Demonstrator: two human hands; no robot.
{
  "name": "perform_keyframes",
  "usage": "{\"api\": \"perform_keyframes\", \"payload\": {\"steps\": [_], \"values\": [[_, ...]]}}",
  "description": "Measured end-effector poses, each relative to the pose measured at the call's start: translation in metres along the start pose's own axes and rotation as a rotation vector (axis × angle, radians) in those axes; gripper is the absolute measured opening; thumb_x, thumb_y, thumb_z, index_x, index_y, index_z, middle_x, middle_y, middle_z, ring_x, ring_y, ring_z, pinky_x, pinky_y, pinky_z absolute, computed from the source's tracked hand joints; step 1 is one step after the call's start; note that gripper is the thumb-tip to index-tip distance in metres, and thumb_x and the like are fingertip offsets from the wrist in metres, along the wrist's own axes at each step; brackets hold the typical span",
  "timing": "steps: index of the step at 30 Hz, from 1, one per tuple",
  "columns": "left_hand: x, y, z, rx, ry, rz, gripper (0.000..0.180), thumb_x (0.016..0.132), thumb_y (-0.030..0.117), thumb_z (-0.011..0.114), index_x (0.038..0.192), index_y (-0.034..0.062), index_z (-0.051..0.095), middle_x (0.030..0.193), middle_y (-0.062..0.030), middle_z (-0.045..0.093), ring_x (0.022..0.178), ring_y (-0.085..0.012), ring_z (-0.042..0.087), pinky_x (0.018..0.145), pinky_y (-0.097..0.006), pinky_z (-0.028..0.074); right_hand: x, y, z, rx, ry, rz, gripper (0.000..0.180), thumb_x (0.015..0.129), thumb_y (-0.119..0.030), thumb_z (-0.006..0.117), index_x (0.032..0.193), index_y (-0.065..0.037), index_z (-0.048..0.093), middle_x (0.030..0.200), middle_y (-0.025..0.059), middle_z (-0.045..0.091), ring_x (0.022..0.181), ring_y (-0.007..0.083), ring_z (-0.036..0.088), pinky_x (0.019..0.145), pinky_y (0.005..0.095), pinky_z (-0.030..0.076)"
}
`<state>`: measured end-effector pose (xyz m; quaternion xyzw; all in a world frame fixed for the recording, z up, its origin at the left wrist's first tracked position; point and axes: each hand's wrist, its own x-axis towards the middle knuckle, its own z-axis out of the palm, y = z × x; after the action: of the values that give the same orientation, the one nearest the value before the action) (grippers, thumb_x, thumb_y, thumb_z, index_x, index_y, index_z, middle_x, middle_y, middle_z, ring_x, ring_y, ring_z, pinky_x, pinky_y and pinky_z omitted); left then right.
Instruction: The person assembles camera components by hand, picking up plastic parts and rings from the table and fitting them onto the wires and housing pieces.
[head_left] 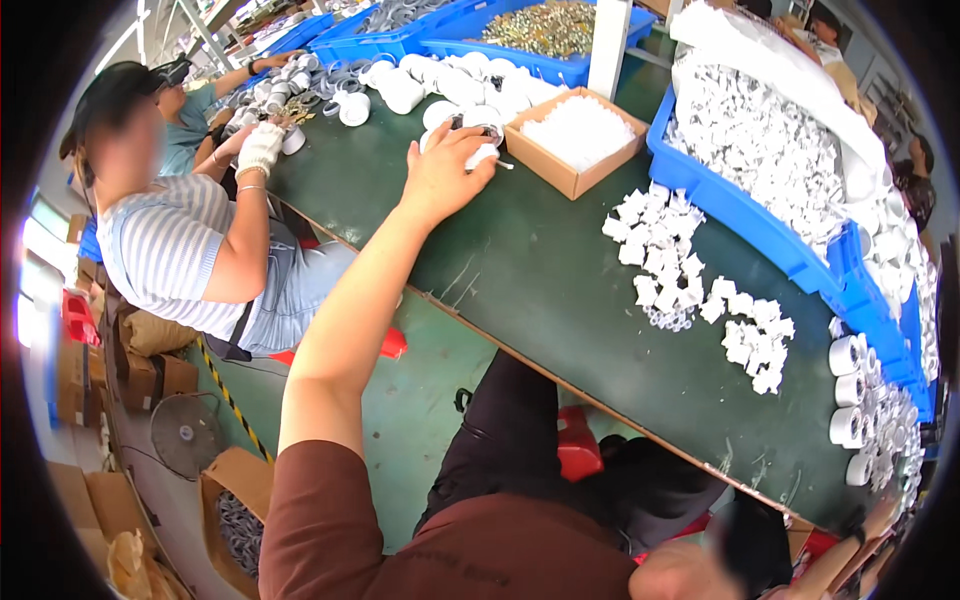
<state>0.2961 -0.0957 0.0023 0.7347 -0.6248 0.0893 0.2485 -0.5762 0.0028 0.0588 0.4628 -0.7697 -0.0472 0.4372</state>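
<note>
Hands-wise, only my left hand (440, 175) shows, gripping a white fitting (480, 152) by the cardboard box (575, 140); loads of loose pieces (690, 275) left on the surface (540, 270).

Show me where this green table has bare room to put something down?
Bare green table lies between the left hand, the cardboard box and the loose white parts, down to the near edge. Crowded: by the blue bins and white rolls.
</note>
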Motion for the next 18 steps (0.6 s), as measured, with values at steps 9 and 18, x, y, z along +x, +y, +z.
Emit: {"api": "perform_keyframes", "payload": {"steps": [9, 18], "values": [[0.043, -0.037, 0.021, 0.187, 0.060, -0.317, 0.080, 0.091, 0.063, 0.060, 0.152, 0.0152, 0.044, 0.163, -0.0225, 0.026, 0.155, -0.0373, 0.012, 0.116, -0.072, 0.013, -0.047, 0.119, 0.129, -0.292, -0.381, -0.073, 0.031, 0.101, -0.022, 0.044, 0.130, -0.018, 0.052, 0.140, -0.0056, 0.045, 0.134, 0.0145, 0.036, 0.105, 0.0347, 0.041], [-0.043, 0.072, 0.009, -0.062, 0.330, 0.156, 0.074, 0.088, 0.023, 0.074, 0.151, 0.0050, 0.041, 0.158, -0.0247, 0.028, 0.140, -0.0434, 0.033, 0.113, -0.053, 0.030, -0.111, -0.241, -0.368, 2.989, 0.753, -1.316, 0.018, 0.089, -0.003, 0.047, 0.076, -0.013, 0.055, 0.073, 0.0024, 0.052, 0.063, 0.0145, 0.050, 0.078, 0.0300, 0.052]]}}
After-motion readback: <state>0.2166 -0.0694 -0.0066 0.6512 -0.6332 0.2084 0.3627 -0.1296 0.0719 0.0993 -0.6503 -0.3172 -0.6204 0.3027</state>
